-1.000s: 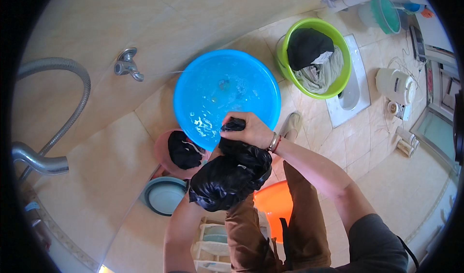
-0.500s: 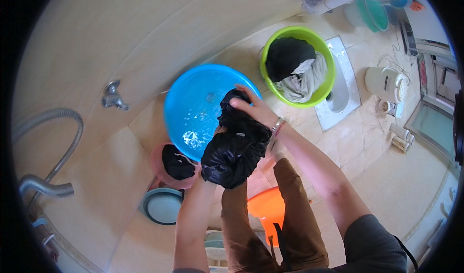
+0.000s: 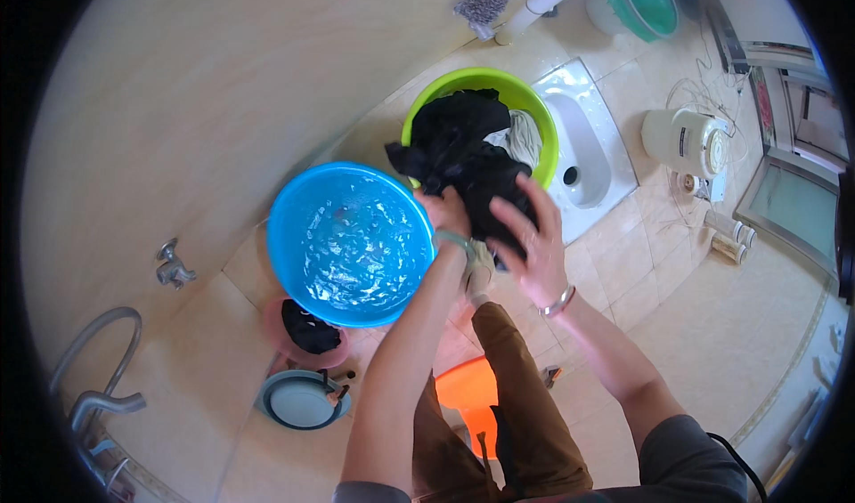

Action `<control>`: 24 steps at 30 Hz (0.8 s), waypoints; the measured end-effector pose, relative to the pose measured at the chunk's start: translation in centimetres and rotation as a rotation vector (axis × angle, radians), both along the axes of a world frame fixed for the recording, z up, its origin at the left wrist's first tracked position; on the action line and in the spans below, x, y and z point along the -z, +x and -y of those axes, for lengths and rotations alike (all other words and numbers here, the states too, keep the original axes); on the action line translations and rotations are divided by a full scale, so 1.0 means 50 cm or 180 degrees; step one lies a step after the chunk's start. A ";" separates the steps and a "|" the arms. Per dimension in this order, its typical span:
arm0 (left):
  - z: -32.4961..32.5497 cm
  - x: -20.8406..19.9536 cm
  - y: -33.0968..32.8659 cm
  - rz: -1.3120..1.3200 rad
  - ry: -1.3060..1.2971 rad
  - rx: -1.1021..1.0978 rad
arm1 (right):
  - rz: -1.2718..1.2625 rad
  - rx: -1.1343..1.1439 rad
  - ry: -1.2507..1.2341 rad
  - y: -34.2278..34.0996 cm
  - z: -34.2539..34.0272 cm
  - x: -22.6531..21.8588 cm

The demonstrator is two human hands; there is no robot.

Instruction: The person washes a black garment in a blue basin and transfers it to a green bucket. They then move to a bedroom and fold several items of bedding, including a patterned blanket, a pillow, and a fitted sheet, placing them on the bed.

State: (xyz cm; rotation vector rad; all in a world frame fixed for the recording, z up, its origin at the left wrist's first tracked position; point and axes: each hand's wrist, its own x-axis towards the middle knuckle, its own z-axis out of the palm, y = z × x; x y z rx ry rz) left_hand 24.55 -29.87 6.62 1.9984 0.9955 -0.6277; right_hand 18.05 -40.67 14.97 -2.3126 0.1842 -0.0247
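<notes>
A wet-looking black garment [image 3: 485,182] lies bunched over the near rim of the lime-green basin [image 3: 549,160], which also holds other dark cloth and a pale grey cloth [image 3: 524,138]. My left hand [image 3: 448,211] is closed on the garment's near left side, its fingertips partly hidden in the fabric. Against the right side of the bundle rests my right hand [image 3: 539,254], its fingers spread apart and touching the cloth. To the left stands a blue basin [image 3: 279,223] of rippling water.
A squat toilet pan [image 3: 614,178] adjoins the green basin. Near the blue basin sit a pink basin [image 3: 278,329] with dark cloth and a grey-blue basin [image 3: 307,405]. An orange stool [image 3: 463,385] stands between my legs. A wall tap [image 3: 174,264] projects at left; a white container [image 3: 668,142] stands right.
The black garment has gone from above the blue basin to the green basin, moved by both hands. My right hand's fingers have spread. The view has shifted.
</notes>
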 end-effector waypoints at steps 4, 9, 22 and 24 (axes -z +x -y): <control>0.003 0.133 0.017 0.0161 -0.0153 0.1502 | -0.0670 0.0474 -0.0593 0.020 0.056 0.164; 0.057 0.178 0.043 -0.0300 0.0097 0.2372 | -0.1096 0.0239 -0.1163 0.006 0.056 0.354; -0.196 0.027 -0.044 0.0551 -0.1423 -0.0322 | -0.0491 0.0473 -0.0938 0.081 -0.009 0.207; -0.303 -0.091 -0.040 0.0814 -0.1203 -0.1078 | 0.0318 -0.0050 0.0274 0.092 -0.098 0.167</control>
